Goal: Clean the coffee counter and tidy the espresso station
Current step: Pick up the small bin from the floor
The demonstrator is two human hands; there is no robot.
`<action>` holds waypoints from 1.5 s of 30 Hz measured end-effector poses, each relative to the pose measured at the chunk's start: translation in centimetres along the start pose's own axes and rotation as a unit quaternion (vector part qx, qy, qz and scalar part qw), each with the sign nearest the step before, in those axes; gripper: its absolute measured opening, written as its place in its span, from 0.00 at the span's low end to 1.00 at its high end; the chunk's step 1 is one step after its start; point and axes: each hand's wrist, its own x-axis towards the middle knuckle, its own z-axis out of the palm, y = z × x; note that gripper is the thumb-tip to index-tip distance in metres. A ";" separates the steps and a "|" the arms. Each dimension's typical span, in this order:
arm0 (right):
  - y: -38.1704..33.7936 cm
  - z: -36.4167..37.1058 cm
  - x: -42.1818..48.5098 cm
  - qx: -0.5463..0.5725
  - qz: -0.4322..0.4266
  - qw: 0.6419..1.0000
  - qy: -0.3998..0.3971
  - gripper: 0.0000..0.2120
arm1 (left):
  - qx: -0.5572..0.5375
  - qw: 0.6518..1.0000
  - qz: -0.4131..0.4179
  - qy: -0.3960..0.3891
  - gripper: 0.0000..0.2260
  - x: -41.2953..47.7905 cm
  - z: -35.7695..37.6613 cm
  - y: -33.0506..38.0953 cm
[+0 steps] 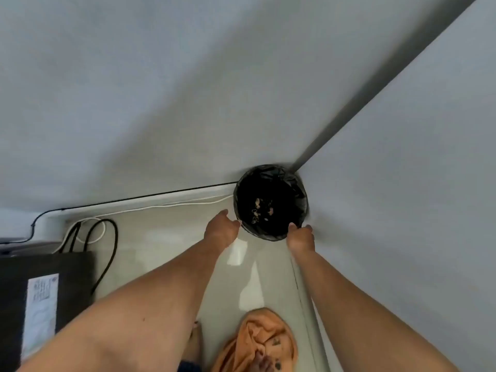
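A small round black trash bin (pixel 271 181), lined with a black bag, stands on the floor in the corner of two pale walls. A few light scraps lie at its bottom. My left hand (pixel 221 233) reaches to the bin's left rim with the thumb spread apart and the fingertips at the edge. My right hand (pixel 300 240) holds the near right rim, thumb inside and fingers outside. An orange cloth (pixel 257 342) lies crumpled on the floor below, with dark stains, under a bare foot.
A black appliance (pixel 67 280) with a white label stands on the floor at the left. Black cables (pixel 107 253) and a white cable (pixel 171 204) run along the skirting toward the bin. The pale glossy floor (pixel 166 242) lies between them.
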 end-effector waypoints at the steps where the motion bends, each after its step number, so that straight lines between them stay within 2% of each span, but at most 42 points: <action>1: 0.2 0.4 0.7 0.021 0.009 1.000 -0.002 0.26 | -0.014 1.000 0.011 0.004 0.26 0.7 0.4 -0.2; 5: 1.1 1.8 3.8 0.128 0.025 0.991 -0.041 0.18 | -0.118 0.993 0.004 -0.021 0.21 3.0 2.4 -0.7; 11: 0.7 1.2 1.5 0.183 0.028 0.983 -0.023 0.19 | -0.141 0.989 0.024 0.019 0.19 0.7 2.6 0.0; 15: 0.2 -1.6 -3.9 0.216 0.028 0.976 -0.026 0.20 | -0.166 0.984 0.055 0.034 0.19 -5.1 1.2 0.9; 20: -2.0 -7.7 -14.1 0.217 -0.019 0.975 -0.033 0.19 | -0.290 0.956 0.041 0.016 0.31 -16.5 -2.1 4.7; 23: -4.1 -11.9 -20.8 0.218 -0.055 0.974 -0.039 0.17 | -0.327 0.944 0.038 0.011 0.28 -23.0 -4.4 8.3; 28: -6.8 -17.4 -31.2 0.222 -0.085 0.971 -0.032 0.16 | -0.316 0.947 0.060 0.016 0.21 -33.6 -8.5 12.3; 32: -7.8 -20.9 -37.0 0.240 -0.097 0.965 -0.033 0.17 | -0.292 0.953 0.074 0.029 0.25 -40.2 -10.8 14.7; 35: -7.8 -23.4 -40.9 0.254 -0.109 0.960 -0.053 0.13 | -0.280 0.956 0.083 0.032 0.26 -43.7 -11.8 15.2; 40: -7.4 -26.0 -44.4 0.262 -0.124 0.955 -0.069 0.04 | -0.288 0.953 0.084 0.046 0.26 -46.3 -11.8 15.8; 45: -7.0 -27.6 -44.0 0.235 -0.138 0.961 -0.051 0.09 | -0.286 0.953 0.092 0.046 0.28 -47.9 -11.2 17.0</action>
